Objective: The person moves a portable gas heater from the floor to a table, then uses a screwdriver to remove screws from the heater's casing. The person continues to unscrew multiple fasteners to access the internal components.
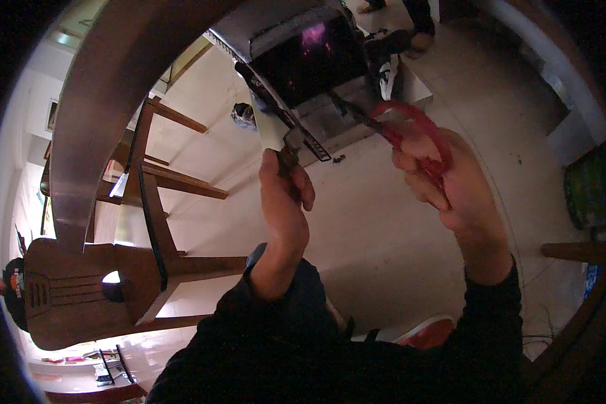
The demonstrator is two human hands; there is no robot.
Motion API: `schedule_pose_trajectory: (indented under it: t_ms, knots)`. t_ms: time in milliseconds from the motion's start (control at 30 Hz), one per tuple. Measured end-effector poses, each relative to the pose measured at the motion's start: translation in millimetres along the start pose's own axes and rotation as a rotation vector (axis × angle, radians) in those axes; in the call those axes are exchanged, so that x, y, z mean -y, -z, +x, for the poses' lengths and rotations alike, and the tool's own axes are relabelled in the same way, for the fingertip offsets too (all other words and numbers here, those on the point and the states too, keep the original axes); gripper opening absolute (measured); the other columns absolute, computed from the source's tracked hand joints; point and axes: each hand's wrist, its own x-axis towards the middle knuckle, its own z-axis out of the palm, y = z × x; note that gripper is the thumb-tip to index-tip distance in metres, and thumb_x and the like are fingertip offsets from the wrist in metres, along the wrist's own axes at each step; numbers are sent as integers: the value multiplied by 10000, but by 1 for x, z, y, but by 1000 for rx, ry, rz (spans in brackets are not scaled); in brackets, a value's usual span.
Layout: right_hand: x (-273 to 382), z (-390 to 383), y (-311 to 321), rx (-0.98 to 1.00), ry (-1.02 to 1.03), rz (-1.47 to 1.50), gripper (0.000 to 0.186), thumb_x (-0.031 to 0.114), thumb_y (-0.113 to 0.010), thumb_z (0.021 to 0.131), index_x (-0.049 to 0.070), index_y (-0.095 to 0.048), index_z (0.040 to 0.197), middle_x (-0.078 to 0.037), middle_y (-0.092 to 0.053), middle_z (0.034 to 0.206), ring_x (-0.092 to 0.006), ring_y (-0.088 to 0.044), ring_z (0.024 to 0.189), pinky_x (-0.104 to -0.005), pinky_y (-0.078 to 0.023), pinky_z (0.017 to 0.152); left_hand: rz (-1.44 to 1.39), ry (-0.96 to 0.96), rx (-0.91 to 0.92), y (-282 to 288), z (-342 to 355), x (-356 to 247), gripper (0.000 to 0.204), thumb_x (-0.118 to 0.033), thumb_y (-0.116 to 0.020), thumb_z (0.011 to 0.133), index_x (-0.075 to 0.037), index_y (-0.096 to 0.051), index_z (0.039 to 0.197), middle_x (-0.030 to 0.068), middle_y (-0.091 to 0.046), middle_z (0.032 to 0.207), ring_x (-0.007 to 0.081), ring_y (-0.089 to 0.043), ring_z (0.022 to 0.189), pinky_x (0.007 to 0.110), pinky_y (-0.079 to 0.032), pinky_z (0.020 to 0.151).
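The right hand (458, 178), right of centre in the frame, is wrapped around the handles of what look like red-handled scissors (421, 116); the fingers are curled closed on them. Their dark blades slant up and left toward the upper middle, overlapping the lower edge of a dark, box-like thing with a glossy face (306, 64). Whether the tips touch it, I cannot tell.

The left hand (284, 209), just left of centre, has thumb and fingers bent round a small dark piece (287, 160), too dim to name more closely. Just above and right of it is the end of a slotted black strip (316, 146), slanting down from the glossy thing's left side; it is unclear whether the two pieces are joined.

The step in hand seems to be tool work at the glossy thing's lower edge, the left hand steadying. The next move would call for a firm left grip and careful placing of the blade tips, clear of the left fingers.

Farther out, a pale floor (384, 242) fills the middle, a red shoe (431, 333) shows at lower right of centre, and brown wooden furniture (67, 296) occupies the left.
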Motion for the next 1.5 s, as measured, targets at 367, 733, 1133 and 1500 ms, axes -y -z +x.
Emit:
schedule_pose_trajectory:
  t_ms: [367, 733, 1133, 1500]
  knots:
    - [-15, 49, 13, -27, -120, 387, 130, 210, -476, 741, 104, -451, 671, 17, -432, 504, -56, -255, 294, -203, -159, 285, 13, -6, 35, 5, 3, 2, 364, -430, -304, 838, -114, -363, 668, 1, -339, 499, 96, -297, 388, 224, -223, 357]
    - [8, 12, 20, -86, -25, 207, 206, 241, -470, 754, 49, -469, 679, 12, -442, 526, -27, -257, 295, -177, -178, 293, 4, -23, 77, 4, 3, 5, 349, -417, -310, 840, -113, -353, 672, 2, -335, 486, 99, -302, 384, 228, -229, 358]
    - [-45, 78, 8, -227, 415, -609, 105, 99, -456, 767, 46, -546, 780, -11, -483, 597, -56, -360, 428, -175, -234, 352, 32, -9, 33, 0, 1, 2, 384, -417, -295, 843, -114, -340, 612, 4, -332, 478, 96, -297, 380, 228, -224, 357]
    - [16, 19, 23, -199, 8, -172, 249, 215, -413, 802, 5, -544, 832, 10, -465, 557, -25, -246, 306, -178, -180, 301, -67, 43, 32, 6, 2, -5, 355, -406, -298, 835, -111, -336, 641, 8, -322, 479, 105, -296, 392, 233, -228, 361]
